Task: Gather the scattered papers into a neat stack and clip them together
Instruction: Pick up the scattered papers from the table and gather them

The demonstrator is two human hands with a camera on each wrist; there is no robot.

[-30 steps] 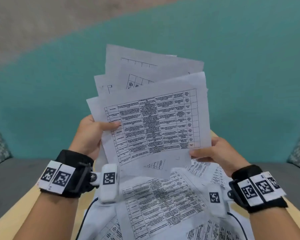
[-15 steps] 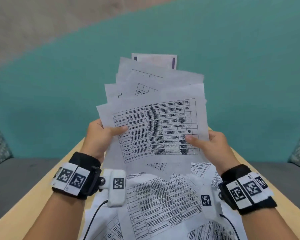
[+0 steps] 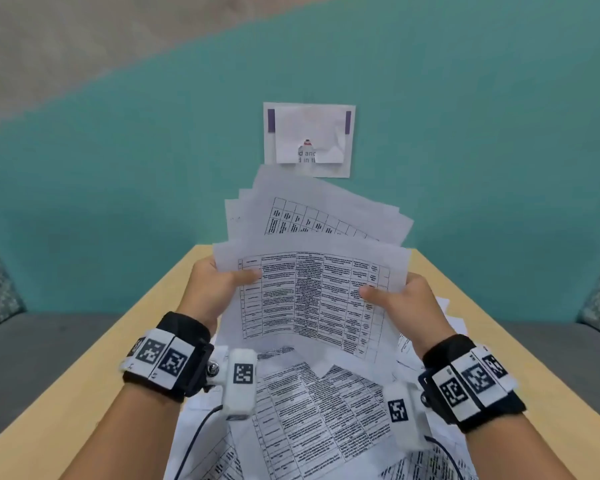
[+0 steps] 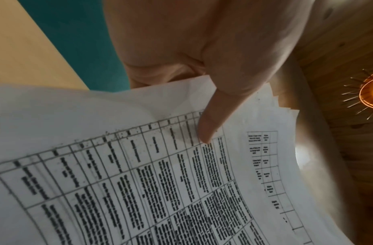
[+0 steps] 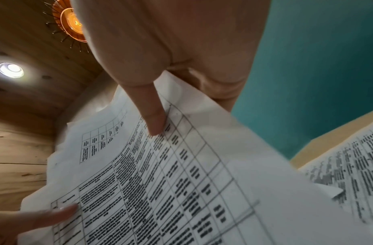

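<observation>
Lounge-like room: teal sofa (image 3: 118, 188), wooden ceiling (image 5: 20, 140), ornamental lamp (image 5: 72, 24).

You have thin, matt white paper sheets (image 3: 312, 292) printed with black tables, more lying on the smooth, pale wood-look counter (image 3: 125, 372). At the upper left of the right wrist view, the ceiling (image 5: 24, 41) is planked wood with visible grain. Your wrist bands (image 3: 174, 337) look like black cloth.

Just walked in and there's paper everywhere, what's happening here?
A person is gathering printed sheets. The left hand and the right hand hold a fanned, uneven bundle of papers above the wooden table, thumbs on the top page. More loose sheets lie on the table. Nothing is clipped yet.
</observation>
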